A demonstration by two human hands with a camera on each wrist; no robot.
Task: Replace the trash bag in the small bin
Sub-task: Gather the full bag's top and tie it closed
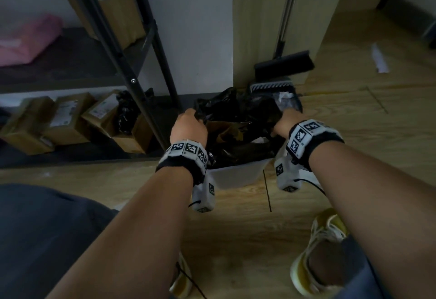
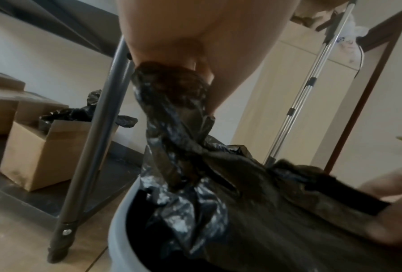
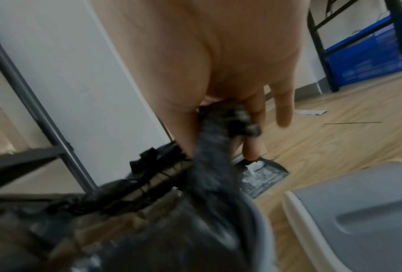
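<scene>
A small pale grey bin (image 1: 238, 173) stands on the wooden floor, lined with a black trash bag (image 1: 238, 119) holding brown paper and other rubbish. My left hand (image 1: 188, 124) grips the bag's left edge, bunched and pulled up (image 2: 172, 103) above the bin rim (image 2: 118, 220). On the other side my right hand (image 1: 286, 122) pinches the bag's right edge, a twisted strand (image 3: 218, 139) running down into the bin. In the right wrist view a grey lid (image 3: 358, 211) lies on the floor beside the bin.
A black metal shelf leg (image 1: 141, 86) stands just left of the bin, with cardboard boxes (image 1: 70, 117) under the shelf. A broom (image 1: 283, 63) and a dustpan (image 1: 278, 96) lean behind the bin. My yellow shoes (image 1: 316, 251) are on the floor nearby.
</scene>
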